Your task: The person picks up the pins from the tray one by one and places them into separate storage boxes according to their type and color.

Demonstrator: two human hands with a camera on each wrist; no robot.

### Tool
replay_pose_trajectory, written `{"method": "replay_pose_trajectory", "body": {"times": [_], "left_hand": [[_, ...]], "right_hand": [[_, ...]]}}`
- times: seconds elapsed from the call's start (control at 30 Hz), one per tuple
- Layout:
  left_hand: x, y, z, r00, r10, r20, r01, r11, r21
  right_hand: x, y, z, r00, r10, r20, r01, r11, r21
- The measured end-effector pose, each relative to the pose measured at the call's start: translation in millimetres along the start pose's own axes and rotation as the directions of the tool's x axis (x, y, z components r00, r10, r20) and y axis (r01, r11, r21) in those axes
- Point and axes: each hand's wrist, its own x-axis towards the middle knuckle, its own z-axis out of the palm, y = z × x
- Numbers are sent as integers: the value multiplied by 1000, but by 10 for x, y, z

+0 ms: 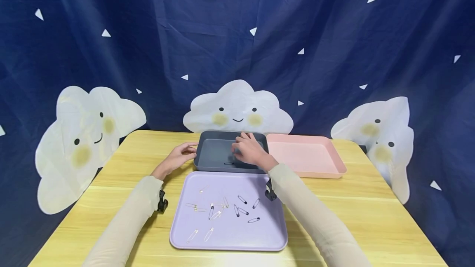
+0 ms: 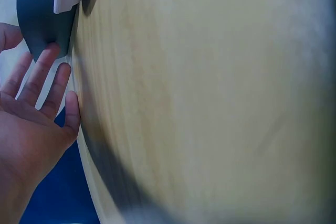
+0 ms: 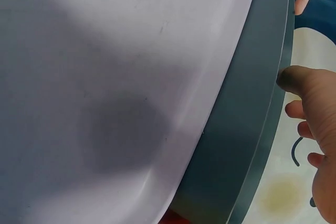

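Note:
My left hand is at the left end of the dark grey tray. In the left wrist view its fingers are extended, and a fingertip overlaps the tray's wall. My right hand is over the right half of the grey tray, fingers loosely bent. Nothing shows between its thumb and fingers in the right wrist view. One black safety pin lies in the grey tray near its front wall. Closer to me, a lilac tray carries several black safety pins and several gold safety pins.
A pink tray stands right beside the grey one. All three trays are on a light wooden table. Behind the table hangs a dark blue curtain with white clouds.

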Motion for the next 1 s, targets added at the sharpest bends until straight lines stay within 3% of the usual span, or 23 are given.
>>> {"method": "replay_pose_trajectory", "body": {"times": [0.47,0.73,1.0], "left_hand": [[-9,-11,22,1000,-8,8,8,1000,2],[-4,-4,2,1000,2,-1,-2,1000,2],[1,11,0,1000,-3,10,3,1000,5]], "right_hand": [[-192,18,-72,998,-9,-64,14,998,67],[-328,13,-155,992,-74,-103,83,993,80],[-554,-87,-198,979,-144,-143,149,988,31]]}}
